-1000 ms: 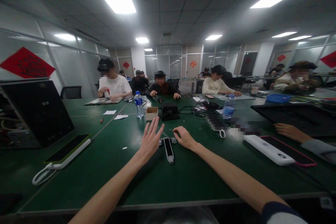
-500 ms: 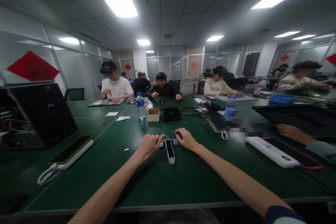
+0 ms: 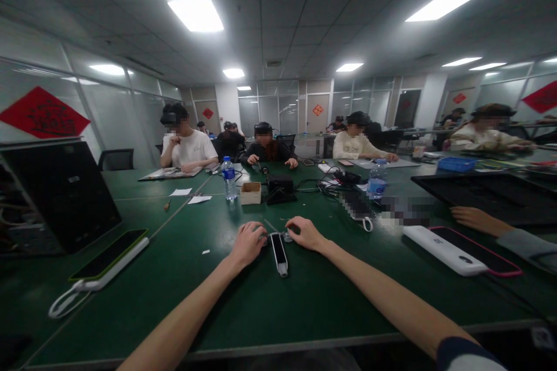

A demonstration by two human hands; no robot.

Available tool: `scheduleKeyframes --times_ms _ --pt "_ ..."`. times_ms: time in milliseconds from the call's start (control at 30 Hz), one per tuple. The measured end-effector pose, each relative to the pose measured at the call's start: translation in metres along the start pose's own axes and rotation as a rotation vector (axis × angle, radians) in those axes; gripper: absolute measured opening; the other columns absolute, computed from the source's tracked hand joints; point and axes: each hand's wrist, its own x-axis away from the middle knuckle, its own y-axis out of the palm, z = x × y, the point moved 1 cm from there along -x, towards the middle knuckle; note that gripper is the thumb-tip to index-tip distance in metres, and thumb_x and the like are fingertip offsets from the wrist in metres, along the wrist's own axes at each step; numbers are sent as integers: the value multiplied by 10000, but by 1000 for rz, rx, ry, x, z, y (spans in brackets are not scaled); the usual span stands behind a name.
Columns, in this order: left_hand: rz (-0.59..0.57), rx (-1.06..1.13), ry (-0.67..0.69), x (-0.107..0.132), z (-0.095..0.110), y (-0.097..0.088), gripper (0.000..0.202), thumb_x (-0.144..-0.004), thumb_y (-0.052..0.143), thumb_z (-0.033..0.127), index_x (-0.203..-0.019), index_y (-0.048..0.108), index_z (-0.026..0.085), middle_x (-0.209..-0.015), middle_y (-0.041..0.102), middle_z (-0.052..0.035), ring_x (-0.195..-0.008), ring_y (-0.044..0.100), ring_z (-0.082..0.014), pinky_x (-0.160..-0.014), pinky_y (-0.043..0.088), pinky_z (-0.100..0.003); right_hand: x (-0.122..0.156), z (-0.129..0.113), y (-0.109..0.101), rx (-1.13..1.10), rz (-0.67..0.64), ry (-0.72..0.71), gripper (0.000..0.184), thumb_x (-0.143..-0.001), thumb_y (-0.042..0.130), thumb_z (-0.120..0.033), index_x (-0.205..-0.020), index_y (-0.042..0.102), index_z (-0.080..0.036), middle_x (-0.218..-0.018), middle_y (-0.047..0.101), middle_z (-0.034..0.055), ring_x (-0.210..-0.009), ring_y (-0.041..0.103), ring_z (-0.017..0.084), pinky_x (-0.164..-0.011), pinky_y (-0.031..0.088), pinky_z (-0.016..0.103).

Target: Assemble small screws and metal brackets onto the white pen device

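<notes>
A slim white-edged device with a long black screen [image 3: 279, 252] lies on the green table, its narrow end toward me. To its left, my left hand [image 3: 249, 242] rests low over the table, palm down, fingers loosely spread and slightly bent. My right hand [image 3: 305, 233] is on the other side, its fingers curled in, with the fingertips by a small greyish piece [image 3: 287, 237]. Whatever is between those fingers is too small to name. Both hands sit close to the device's far end, partly covering the small pieces there.
Beyond my hands stand a water bottle [image 3: 228, 178], a small open box [image 3: 251, 193] and a black device [image 3: 281, 188] with cables. A phone [image 3: 109, 255] lies left; a white power bank [image 3: 444, 250] lies right, near another person's hand [image 3: 478, 219]. Several people sit opposite.
My left hand has turned palm down and its fingers have spread from a closer, thumb-out pose. My right hand has barely moved. The whole view has shifted slightly.
</notes>
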Motion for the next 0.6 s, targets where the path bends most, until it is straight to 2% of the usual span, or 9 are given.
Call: scheduleKeyframes --times_ms 167,433,600 --pt "-89 45 -100 1 -1 3 150 -858 530 204 -941 655 212 -1062 612 -46 -1048 521 -229 -903 395 -389 0 1 0 -60 -59 27 166 -804 557 -147 -916 678 -167 -881 670 47 -801 603 157 -750 483 283" --pt "-77 104 -115 -1 -8 12 149 -859 531 204 -907 672 209 -1015 623 -50 -967 556 -207 -839 432 -330 0 5 1 -152 -99 138 138 -774 583 -206 -873 673 -171 -828 663 25 -722 591 141 -648 461 248" --pt "-70 144 -132 -2 -7 10 136 -853 539 208 -877 672 194 -974 629 -57 -929 566 -207 -817 442 -326 0 1 -3 -163 -118 156 152 -773 581 -207 -890 668 -165 -821 658 24 -710 581 137 -647 455 248"
